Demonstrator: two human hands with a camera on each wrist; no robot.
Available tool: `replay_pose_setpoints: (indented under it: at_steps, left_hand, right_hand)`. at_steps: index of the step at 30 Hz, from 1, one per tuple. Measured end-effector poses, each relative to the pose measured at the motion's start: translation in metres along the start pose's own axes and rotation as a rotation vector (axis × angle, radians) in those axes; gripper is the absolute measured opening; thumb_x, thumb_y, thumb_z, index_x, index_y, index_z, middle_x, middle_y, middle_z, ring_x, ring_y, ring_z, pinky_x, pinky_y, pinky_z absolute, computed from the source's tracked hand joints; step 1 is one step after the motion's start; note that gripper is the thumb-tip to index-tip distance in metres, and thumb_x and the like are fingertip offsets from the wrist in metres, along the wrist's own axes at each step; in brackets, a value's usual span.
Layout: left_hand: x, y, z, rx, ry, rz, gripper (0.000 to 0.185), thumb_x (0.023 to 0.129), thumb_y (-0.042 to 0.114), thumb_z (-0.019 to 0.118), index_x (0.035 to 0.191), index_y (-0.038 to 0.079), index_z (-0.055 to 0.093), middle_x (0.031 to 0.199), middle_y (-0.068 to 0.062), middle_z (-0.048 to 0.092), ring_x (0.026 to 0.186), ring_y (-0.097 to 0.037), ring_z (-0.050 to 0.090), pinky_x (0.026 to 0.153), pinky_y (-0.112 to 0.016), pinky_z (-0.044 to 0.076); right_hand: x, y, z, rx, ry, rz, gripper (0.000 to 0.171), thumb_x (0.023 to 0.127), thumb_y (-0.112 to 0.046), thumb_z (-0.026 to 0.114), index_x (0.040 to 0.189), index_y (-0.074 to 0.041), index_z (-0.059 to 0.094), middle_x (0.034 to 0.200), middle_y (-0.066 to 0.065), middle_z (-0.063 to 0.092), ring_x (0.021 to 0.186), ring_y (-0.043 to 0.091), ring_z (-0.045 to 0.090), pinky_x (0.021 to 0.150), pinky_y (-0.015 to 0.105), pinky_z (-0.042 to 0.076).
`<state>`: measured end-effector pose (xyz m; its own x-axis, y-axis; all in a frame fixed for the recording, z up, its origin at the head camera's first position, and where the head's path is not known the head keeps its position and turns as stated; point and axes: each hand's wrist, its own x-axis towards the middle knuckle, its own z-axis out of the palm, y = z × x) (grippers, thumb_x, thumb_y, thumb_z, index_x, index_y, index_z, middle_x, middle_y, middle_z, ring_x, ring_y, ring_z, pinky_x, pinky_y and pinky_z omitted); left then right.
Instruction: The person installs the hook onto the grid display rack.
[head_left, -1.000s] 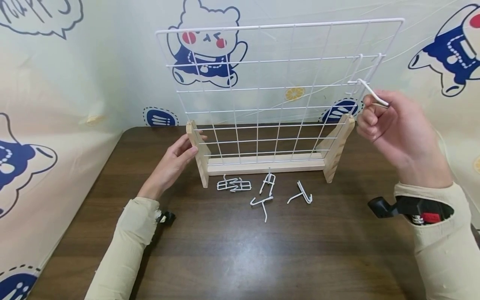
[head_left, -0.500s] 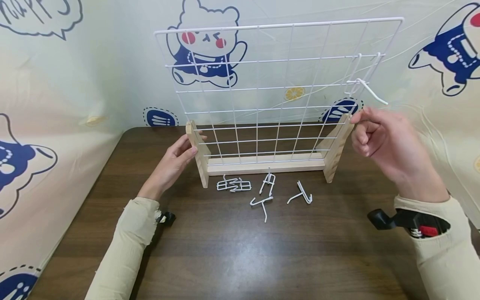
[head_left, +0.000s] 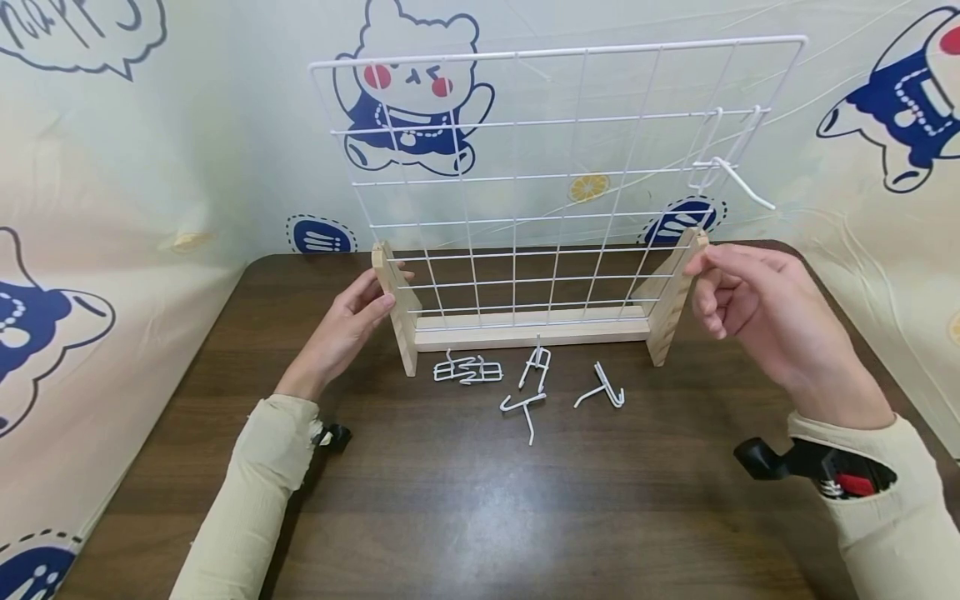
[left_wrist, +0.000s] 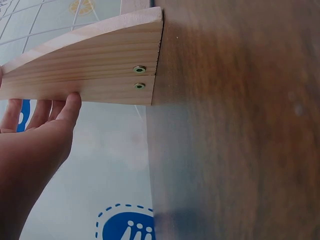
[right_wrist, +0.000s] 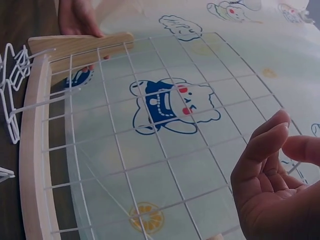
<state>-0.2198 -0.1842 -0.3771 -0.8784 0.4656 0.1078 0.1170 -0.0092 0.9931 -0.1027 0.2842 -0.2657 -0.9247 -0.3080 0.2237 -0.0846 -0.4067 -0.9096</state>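
Observation:
A white wire grid panel stands upright in a wooden stand. My left hand grips the stand's left side board, thumb on one edge and fingers at the other in the left wrist view. On the right, a white wire hook hangs from the grid with its arm pointing outward. Below it, my right hand has its fingers loosely curled, fingertips right at the right side board in the head view. The right wrist view shows a gap between its thumb and index finger, with nothing held.
Several loose white wire hooks lie on the dark wooden table in front of the stand. Printed cloth with cartoon bears hangs behind and around the table.
My right hand has let go of the hanging hook's arm and moved down and slightly left to the right side board. The hook stays on the grid. My left hand has not moved.

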Motion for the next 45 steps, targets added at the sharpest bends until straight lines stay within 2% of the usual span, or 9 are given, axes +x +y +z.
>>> replay_pose_setpoints:
  at_steps: [9,12,19,29,38,42,45]
  left_hand:
    - [0.001,-0.001,-0.001,0.003,0.0,0.003,0.056,0.105,0.017,0.049,0.157,0.022,0.029,0.154,-0.009,0.038,0.144,-0.025,0.032,0.12,-0.05,0.018]
    - [0.001,-0.001,-0.001,0.001,0.001,0.005,0.056,0.105,0.017,0.05,0.157,0.02,0.028,0.154,-0.008,0.038,0.144,-0.025,0.031,0.12,-0.05,0.017]
    - [0.0,-0.001,0.0,0.011,0.005,0.006,0.057,0.105,0.017,0.051,0.157,0.021,0.029,0.154,-0.008,0.039,0.144,-0.026,0.031,0.119,-0.05,0.019]
    - [0.0,0.001,0.001,0.052,0.009,0.02,0.057,0.105,0.018,0.051,0.157,0.02,0.028,0.153,-0.008,0.04,0.143,-0.025,0.033,0.115,-0.033,0.03]
    - [0.001,0.0,0.002,0.06,0.019,0.014,0.056,0.105,0.02,0.052,0.156,0.022,0.03,0.152,-0.007,0.042,0.143,-0.024,0.034,0.116,-0.038,0.027]
    - [0.002,0.001,0.002,0.056,0.02,0.016,0.058,0.104,0.02,0.054,0.156,0.019,0.03,0.153,-0.009,0.041,0.142,-0.026,0.035,0.116,-0.039,0.028]
    - [0.0,0.004,0.002,0.045,0.041,0.019,0.058,0.103,0.018,0.056,0.156,0.017,0.032,0.152,-0.011,0.042,0.141,-0.027,0.037,0.115,-0.037,0.03]
  right_hand:
    - [-0.008,0.01,0.013,-0.16,0.002,0.008,0.025,0.106,-0.004,0.041,0.104,0.011,0.062,0.073,0.011,0.062,0.058,0.019,0.057,0.048,0.028,0.049]
    - [-0.009,0.013,0.017,-0.162,-0.024,0.014,0.024,0.106,-0.002,0.042,0.105,0.012,0.061,0.073,0.012,0.062,0.058,0.019,0.057,0.049,0.028,0.048]
    - [-0.01,0.023,0.021,-0.216,-0.019,0.066,0.021,0.106,-0.007,0.045,0.107,0.007,0.061,0.071,0.011,0.061,0.056,0.018,0.056,0.048,0.028,0.048]
    - [-0.007,0.041,0.02,-0.336,0.005,0.113,0.024,0.105,-0.016,0.051,0.109,0.006,0.06,0.072,0.01,0.06,0.058,0.019,0.057,0.05,0.027,0.049]
    - [-0.002,0.056,0.018,-0.501,0.007,0.158,0.019,0.103,-0.016,0.055,0.105,0.001,0.064,0.075,0.011,0.065,0.061,0.019,0.062,0.053,0.03,0.054]
    - [-0.001,0.062,0.016,-0.592,-0.022,0.181,0.02,0.103,-0.018,0.056,0.106,0.0,0.064,0.08,0.018,0.065,0.064,0.025,0.063,0.055,0.033,0.056]
    - [0.001,0.068,0.014,-0.638,-0.097,0.202,0.019,0.103,-0.018,0.056,0.108,-0.002,0.065,0.084,0.023,0.064,0.068,0.033,0.063,0.058,0.037,0.057]
